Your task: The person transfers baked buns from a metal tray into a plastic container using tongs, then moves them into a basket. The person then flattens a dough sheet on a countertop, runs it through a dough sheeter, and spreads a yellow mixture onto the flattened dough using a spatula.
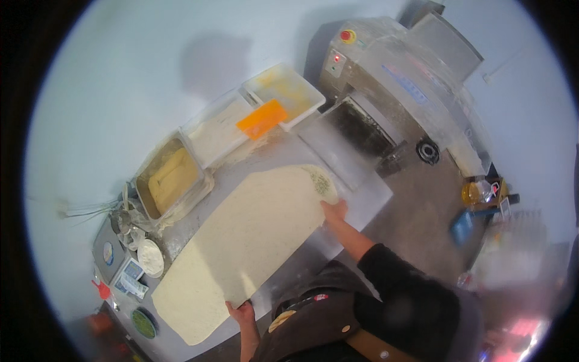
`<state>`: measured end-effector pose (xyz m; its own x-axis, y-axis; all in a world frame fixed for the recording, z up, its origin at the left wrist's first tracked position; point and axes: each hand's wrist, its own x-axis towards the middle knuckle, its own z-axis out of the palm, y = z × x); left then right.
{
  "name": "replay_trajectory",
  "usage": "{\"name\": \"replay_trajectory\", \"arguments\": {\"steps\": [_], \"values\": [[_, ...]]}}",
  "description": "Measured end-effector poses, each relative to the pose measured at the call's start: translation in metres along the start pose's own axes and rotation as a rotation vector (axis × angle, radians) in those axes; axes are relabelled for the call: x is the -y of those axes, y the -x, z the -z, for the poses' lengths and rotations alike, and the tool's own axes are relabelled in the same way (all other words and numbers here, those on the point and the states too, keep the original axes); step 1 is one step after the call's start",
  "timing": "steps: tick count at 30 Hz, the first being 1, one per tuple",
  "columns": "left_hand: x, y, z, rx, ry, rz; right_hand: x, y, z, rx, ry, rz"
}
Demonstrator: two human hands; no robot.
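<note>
Your dark apron point(313, 323) is sitting nearest the camera, dough sheet point(241, 238) lying beyond it on the table point(371, 202). It's probably handling soft, floppy, easily torn, so you should be supporting both long edges with spread palms. Your left hand point(243, 314) and right hand point(335, 210) are touching its near edge; can't tell if fingers are pinching. Long axis is running near left to far right, green-flecked end pointing far right
</note>
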<state>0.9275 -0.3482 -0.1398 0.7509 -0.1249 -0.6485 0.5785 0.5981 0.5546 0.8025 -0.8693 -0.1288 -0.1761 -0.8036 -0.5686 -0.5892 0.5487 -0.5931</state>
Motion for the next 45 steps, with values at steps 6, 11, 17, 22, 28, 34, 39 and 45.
{"name": "replay_trajectory", "arguments": {"steps": [6, 11, 17, 22, 28, 34, 39, 45], "values": [[-0.003, -0.023, 0.010, 0.269, -0.833, -0.330, -0.009, 0.040, -0.026, 0.407, -0.501, -0.111], [-0.003, -0.012, 0.009, -0.090, 0.118, 0.050, -0.040, 0.065, -0.008, 0.490, -0.658, -0.020], [-0.013, 0.031, 0.016, -0.129, 0.180, 0.093, -0.083, 0.044, 0.035, 0.652, -0.686, 0.018], [0.014, 0.012, 0.029, -0.105, 0.087, 0.116, -0.112, 0.016, 0.064, 0.688, -0.612, -0.020], [-0.039, -0.052, 0.036, -0.214, 0.248, 0.222, -0.071, -0.034, 0.062, 0.602, -0.797, 0.107], [-0.163, -0.009, 0.063, -0.250, -0.269, -0.216, -0.044, -0.074, -0.003, 0.015, -0.278, 0.266], [-0.099, 0.005, 0.016, -0.082, -1.131, -0.572, 0.021, -0.135, 0.147, 0.078, -0.773, 0.402], [-0.037, 0.014, 0.000, -0.104, -1.279, -0.677, 0.106, -0.090, 0.312, 0.221, -1.694, -0.052]]}}
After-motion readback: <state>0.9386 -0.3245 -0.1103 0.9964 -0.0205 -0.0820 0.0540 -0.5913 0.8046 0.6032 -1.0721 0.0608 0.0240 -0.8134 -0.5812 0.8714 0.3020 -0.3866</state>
